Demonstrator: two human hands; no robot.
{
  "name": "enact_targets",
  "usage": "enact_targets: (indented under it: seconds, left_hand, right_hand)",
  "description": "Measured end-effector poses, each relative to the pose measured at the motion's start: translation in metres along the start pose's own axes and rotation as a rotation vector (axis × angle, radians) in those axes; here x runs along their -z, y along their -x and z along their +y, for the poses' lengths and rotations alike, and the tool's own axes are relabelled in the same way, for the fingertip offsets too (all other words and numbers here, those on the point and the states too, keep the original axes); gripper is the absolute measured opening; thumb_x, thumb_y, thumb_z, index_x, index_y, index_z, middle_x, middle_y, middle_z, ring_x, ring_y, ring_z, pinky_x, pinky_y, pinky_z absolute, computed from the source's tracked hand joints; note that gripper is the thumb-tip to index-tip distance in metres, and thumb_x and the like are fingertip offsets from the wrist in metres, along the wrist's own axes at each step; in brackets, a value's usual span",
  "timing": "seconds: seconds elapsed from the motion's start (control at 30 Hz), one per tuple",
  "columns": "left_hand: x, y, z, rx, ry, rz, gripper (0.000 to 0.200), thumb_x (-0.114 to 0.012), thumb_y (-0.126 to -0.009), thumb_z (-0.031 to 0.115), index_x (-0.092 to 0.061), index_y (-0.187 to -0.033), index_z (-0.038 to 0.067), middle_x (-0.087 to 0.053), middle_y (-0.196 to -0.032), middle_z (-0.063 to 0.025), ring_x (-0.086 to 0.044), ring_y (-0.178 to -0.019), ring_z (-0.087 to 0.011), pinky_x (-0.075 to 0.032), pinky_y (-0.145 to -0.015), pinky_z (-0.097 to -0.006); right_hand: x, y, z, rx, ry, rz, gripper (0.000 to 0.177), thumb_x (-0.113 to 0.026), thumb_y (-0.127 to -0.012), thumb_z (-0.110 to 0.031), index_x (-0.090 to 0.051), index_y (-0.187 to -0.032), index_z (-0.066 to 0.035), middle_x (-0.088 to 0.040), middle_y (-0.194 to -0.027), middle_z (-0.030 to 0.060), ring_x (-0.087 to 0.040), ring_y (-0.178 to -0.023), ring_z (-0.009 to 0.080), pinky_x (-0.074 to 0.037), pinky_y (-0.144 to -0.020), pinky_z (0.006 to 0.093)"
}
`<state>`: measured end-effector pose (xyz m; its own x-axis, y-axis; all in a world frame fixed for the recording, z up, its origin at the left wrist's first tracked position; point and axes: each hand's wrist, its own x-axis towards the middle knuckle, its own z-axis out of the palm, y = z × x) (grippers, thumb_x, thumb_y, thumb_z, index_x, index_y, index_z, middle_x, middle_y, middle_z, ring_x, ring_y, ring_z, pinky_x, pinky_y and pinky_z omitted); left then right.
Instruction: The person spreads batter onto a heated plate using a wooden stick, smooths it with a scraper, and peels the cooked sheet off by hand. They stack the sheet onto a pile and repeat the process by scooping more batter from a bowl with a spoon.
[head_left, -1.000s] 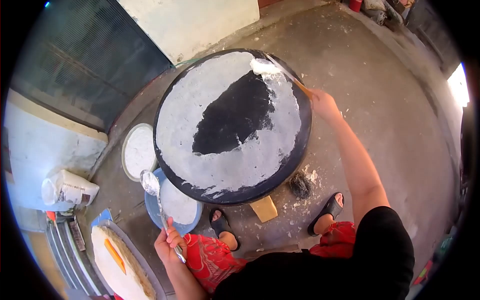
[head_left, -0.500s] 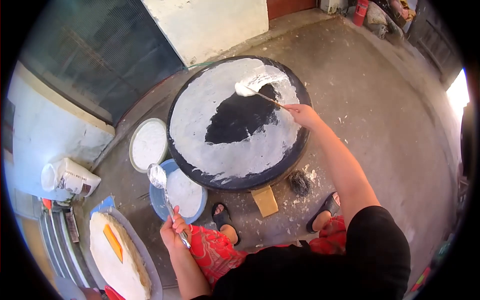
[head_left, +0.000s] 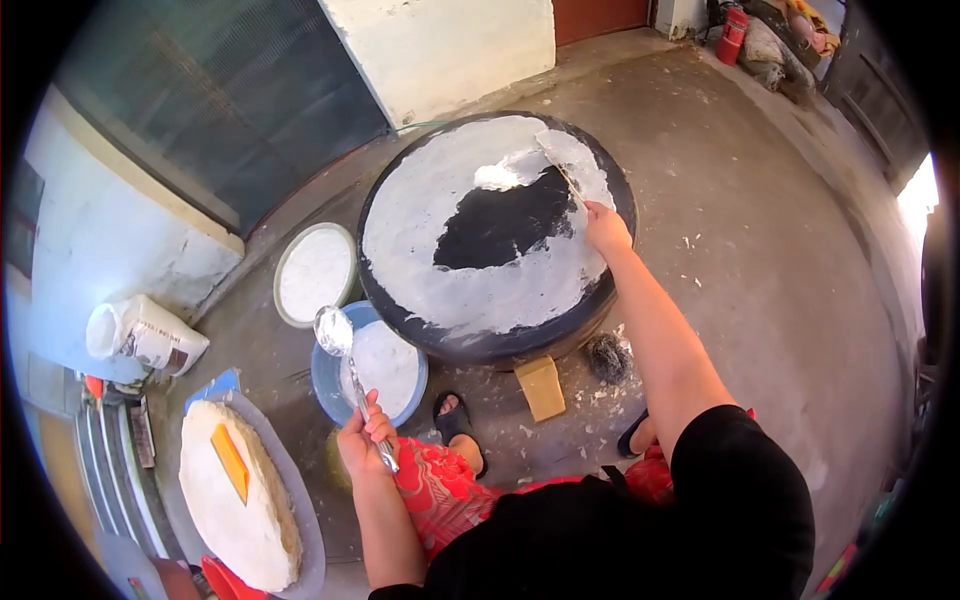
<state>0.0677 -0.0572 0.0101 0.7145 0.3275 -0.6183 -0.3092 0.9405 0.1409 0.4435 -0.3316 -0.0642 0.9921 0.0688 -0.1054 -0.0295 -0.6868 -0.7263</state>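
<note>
Unreadably small: sack lettering | left hand: ladle | right hand: spreader

The griddle is positioned directly before the person. A batter layer lies on it, surrounding a bare patch. Left of the griddle are two tubs: the far tub and, nearer the person, the near tub. Farther left, a bag sits by the wall. At near left, a stack rests on a tray; a flat strip lies on top. At the griddle's near edge is a block; immediately right, apparently, a brush.
</note>
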Motion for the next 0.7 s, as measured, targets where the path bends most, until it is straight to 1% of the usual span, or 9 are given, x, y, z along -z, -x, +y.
enact_targets:
  seconds: [0.03,0.17,0.23,0.33,0.37,0.43,0.57,0.63,0.7]
  left_hand:
    - [0.001,0.000,0.001,-0.005,-0.016,-0.006,0.034,-0.034,-0.090,0.017,-0.044,-0.110,-0.008,-0.047,-0.072,-0.0091,-0.041,-0.051,-0.0118,-0.034,-0.041,-0.0228]
    - [0.001,0.002,0.006,-0.003,0.016,-0.006,0.034,-0.034,-0.091,0.018,-0.044,-0.111,-0.007,-0.047,-0.073,-0.0090,-0.041,-0.052,-0.0117,-0.034,-0.042,-0.0228]
    - [0.002,0.002,0.007,0.005,0.020,-0.018,0.034,-0.034,-0.091,0.018,-0.043,-0.112,-0.007,-0.047,-0.073,-0.0089,-0.041,-0.052,-0.0118,-0.034,-0.042,-0.0229]
    - [0.004,0.000,0.009,0.005,0.025,-0.033,0.035,-0.034,-0.091,0.018,-0.043,-0.113,-0.007,-0.047,-0.074,-0.0088,-0.041,-0.052,-0.0119,-0.034,-0.042,-0.0234]
    - [0.005,0.001,0.009,0.009,0.018,-0.028,0.035,-0.034,-0.091,0.018,-0.042,-0.114,-0.007,-0.047,-0.074,-0.0087,-0.041,-0.053,-0.0120,-0.034,-0.042,-0.0236]
    - [0.004,0.003,0.009,0.013,0.015,-0.033,0.035,-0.034,-0.091,0.018,-0.042,-0.114,-0.007,-0.047,-0.074,-0.0087,-0.041,-0.053,-0.0120,-0.034,-0.042,-0.0236]
    - [0.005,0.003,0.010,0.020,0.039,-0.043,0.035,-0.033,-0.091,0.018,-0.043,-0.113,-0.007,-0.047,-0.073,-0.0085,-0.041,-0.053,-0.0119,-0.034,-0.043,-0.0232]
    - [0.005,0.004,0.011,0.011,0.028,-0.042,0.034,-0.033,-0.091,0.018,-0.043,-0.112,-0.008,-0.047,-0.073,-0.0085,-0.041,-0.053,-0.0119,-0.034,-0.042,-0.0231]
    - [0.007,0.004,0.012,0.002,0.022,-0.041,0.034,-0.033,-0.091,0.018,-0.043,-0.112,-0.008,-0.047,-0.073,-0.0084,-0.041,-0.052,-0.0119,-0.035,-0.042,-0.0229]
  right_hand:
    - [-0.004,-0.001,0.000,0.011,-0.031,0.083,0.028,-0.044,-0.086,-0.024,-0.059,-0.108,-0.018,-0.064,-0.088,0.0125,-0.061,-0.078,0.0253,-0.047,-0.069,0.0345]
    - [-0.011,0.028,-0.006,0.243,0.078,-0.123,0.027,-0.044,-0.086,-0.023,-0.060,-0.107,-0.017,-0.063,-0.090,0.0134,-0.061,-0.081,0.0256,-0.047,-0.072,0.0336]
    - [0.023,0.053,-0.029,0.104,0.071,-0.293,0.027,-0.045,-0.086,-0.023,-0.060,-0.107,-0.018,-0.063,-0.093,0.0117,-0.061,-0.083,0.0253,-0.047,-0.074,0.0327]
    - [0.025,0.048,-0.004,0.120,0.091,0.114,0.028,-0.044,-0.086,-0.021,-0.058,-0.110,-0.017,-0.063,-0.091,0.0117,-0.061,-0.083,0.0247,-0.046,-0.074,0.0325]
    - [0.009,0.040,0.011,0.118,0.093,0.107,0.028,-0.044,-0.086,-0.021,-0.058,-0.110,-0.017,-0.063,-0.091,0.0117,-0.061,-0.083,0.0247,-0.046,-0.074,0.0325]
    - [-0.008,0.039,0.006,-0.019,-0.058,-0.065,0.030,-0.042,-0.085,-0.024,-0.057,-0.110,-0.018,-0.062,-0.098,0.0114,-0.059,-0.091,0.0284,-0.046,-0.079,0.0363]
    - [-0.025,0.058,-0.025,0.332,0.068,-0.182,0.028,-0.044,-0.084,-0.020,-0.059,-0.107,-0.015,-0.061,-0.099,0.0125,-0.057,-0.096,0.0264,-0.044,-0.082,0.0345]
    - [0.007,0.064,-0.043,0.311,0.081,-0.282,0.027,-0.045,-0.084,-0.020,-0.060,-0.106,-0.016,-0.062,-0.098,0.0120,-0.058,-0.094,0.0263,-0.044,-0.082,0.0346]
    - [0.027,0.065,-0.046,0.081,0.089,-0.311,0.027,-0.045,-0.085,-0.021,-0.060,-0.106,-0.016,-0.062,-0.099,0.0112,-0.058,-0.093,0.0275,-0.044,-0.082,0.0347]
